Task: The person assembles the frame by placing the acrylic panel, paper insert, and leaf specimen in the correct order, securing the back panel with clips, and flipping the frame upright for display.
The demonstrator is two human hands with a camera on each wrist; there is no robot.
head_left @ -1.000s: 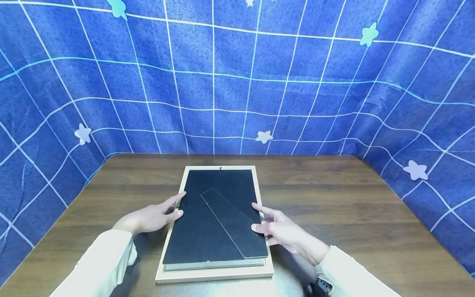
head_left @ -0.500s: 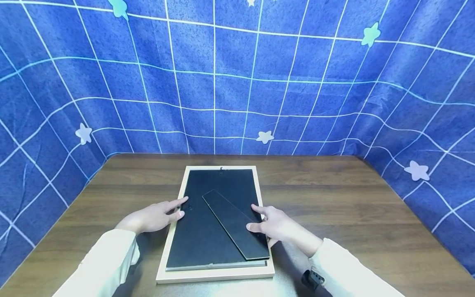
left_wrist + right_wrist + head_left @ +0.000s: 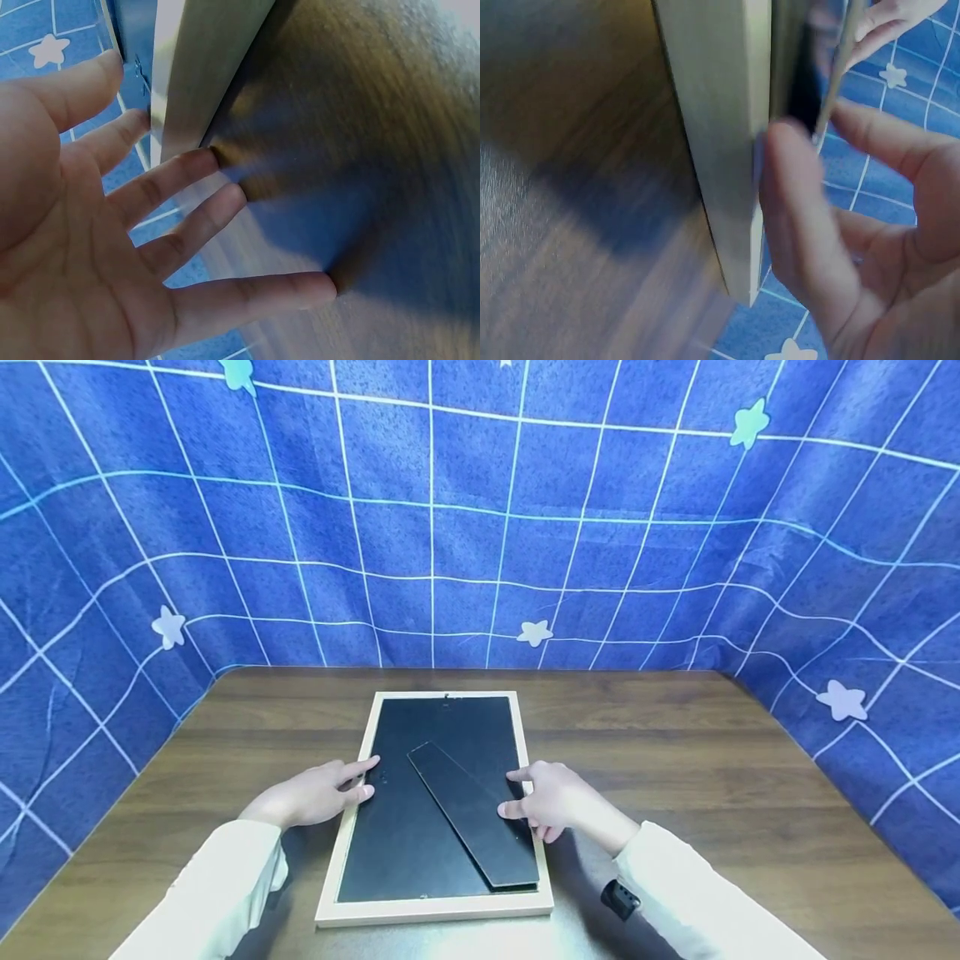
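Note:
A picture frame (image 3: 330, 893) with a pale wooden rim lies face down. Its black back board (image 3: 397, 843) sits within the rim, and the slanted stand leg (image 3: 472, 818) on it is slightly raised at its lower end. My left hand (image 3: 315, 793) rests at the left rim, thumb and index finger on the board; the left wrist view shows its other fingers spread beside the frame side (image 3: 195, 67). My right hand (image 3: 566, 797) is at the right rim, thumb on the stand leg, other fingers bent at the board's edge. In the right wrist view, the thin board edge (image 3: 843, 60) lies between thumb and fingers.
The frame lies on a brown wood-grain table (image 3: 645, 735). Behind and along both sides hangs a blue curtain (image 3: 465, 543) with white lines and stars. A dark device (image 3: 620, 900) is strapped at the right wrist.
The back board's lower end has come down into the rim, covering the pale strip there. My right hand has shifted slightly left and its fingers have bent more. The left hand has barely moved.

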